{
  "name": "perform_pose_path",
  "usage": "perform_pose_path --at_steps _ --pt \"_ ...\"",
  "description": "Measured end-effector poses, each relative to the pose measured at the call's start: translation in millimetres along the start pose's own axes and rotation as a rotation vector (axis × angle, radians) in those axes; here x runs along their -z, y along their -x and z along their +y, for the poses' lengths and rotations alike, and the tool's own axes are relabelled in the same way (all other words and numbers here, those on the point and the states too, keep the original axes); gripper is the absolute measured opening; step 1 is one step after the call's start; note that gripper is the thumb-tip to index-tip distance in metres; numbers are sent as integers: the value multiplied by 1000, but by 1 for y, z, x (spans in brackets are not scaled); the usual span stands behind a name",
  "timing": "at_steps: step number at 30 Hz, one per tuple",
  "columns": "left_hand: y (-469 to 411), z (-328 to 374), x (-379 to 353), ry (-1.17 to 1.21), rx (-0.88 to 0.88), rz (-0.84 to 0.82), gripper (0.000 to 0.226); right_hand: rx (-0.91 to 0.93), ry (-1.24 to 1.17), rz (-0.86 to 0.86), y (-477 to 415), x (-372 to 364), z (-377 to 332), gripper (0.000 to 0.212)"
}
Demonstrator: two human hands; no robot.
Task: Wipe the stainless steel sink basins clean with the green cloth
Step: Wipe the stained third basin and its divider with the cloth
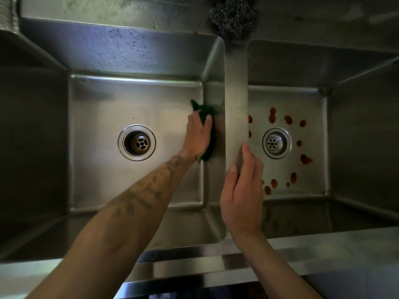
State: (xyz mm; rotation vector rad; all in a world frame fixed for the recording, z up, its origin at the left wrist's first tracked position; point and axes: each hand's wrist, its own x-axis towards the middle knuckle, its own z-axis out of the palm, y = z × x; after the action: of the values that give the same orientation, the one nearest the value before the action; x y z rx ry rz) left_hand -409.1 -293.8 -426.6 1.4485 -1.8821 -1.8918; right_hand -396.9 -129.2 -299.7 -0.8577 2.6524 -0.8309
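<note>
Two stainless steel basins lie side by side. Down in the left basin (108, 108), my left hand (197, 137) presses the green cloth (205, 112) flat against the basin's right wall, fingers spread over it. The cloth pokes out above and below my hand. My right hand (243, 190) rests with straight fingers on the steel divider (236, 83) between the basins. The right basin (287, 98) has several reddish-brown sauce spots around its drain (277, 143).
A steel wool scourer (234, 17) sits on the back ledge above the divider. The left basin's drain (136, 142) is open, with no strainer cap. A steel counter edge (194, 268) runs along the front.
</note>
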Motion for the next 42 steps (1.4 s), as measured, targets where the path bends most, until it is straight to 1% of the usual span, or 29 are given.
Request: perform_pose_path --at_steps 5,9,13,15,17,21,25,28,30,31,33,36,37,39,40,42 --pt "68 -29 -7 -33 113 -65 49 7 16 0 -1 -2 2 52" --pt "105 -37 -5 -61 263 -175 51 11 7 13 -1 -1 2 51" --pt "130 -32 3 -91 386 -351 54 8 -8 11 -2 0 1 51" --pt "139 -27 7 -80 428 -377 55 12 -15 6 -2 0 1 51" --pt "145 -22 10 -38 413 -350 48 5 -24 1 -3 0 1 51" --pt "163 -3 16 78 347 -284 27 -17 -27 -3 -3 1 0 51" --pt "185 24 25 270 305 -247 24 -48 -51 -36 -2 6 -3 50" --pt "197 46 29 372 235 -100 13 -109 -131 -54 -2 16 -9 48" --pt "200 62 28 354 145 -19 8 -118 -169 -2 3 28 -15 47" --pt "201 73 28 323 105 -12 9 -97 -186 31 7 36 -17 48" --pt "202 94 26 240 36 -9 20 -12 -208 47 16 55 -23 49" --pt "202 124 16 197 -7 -4 26 120 -184 -36 22 83 -23 56" --pt "201 132 9 169 -8 4 29 129 -194 -76 20 90 -21 62" --pt "197 145 -6 125 16 21 39 115 -227 -175 11 101 -15 83" --pt "195 150 -14 122 33 34 41 119 -230 -218 4 106 -10 91" --pt "188 158 -31 139 38 67 39 141 -222 -264 -13 114 4 100"
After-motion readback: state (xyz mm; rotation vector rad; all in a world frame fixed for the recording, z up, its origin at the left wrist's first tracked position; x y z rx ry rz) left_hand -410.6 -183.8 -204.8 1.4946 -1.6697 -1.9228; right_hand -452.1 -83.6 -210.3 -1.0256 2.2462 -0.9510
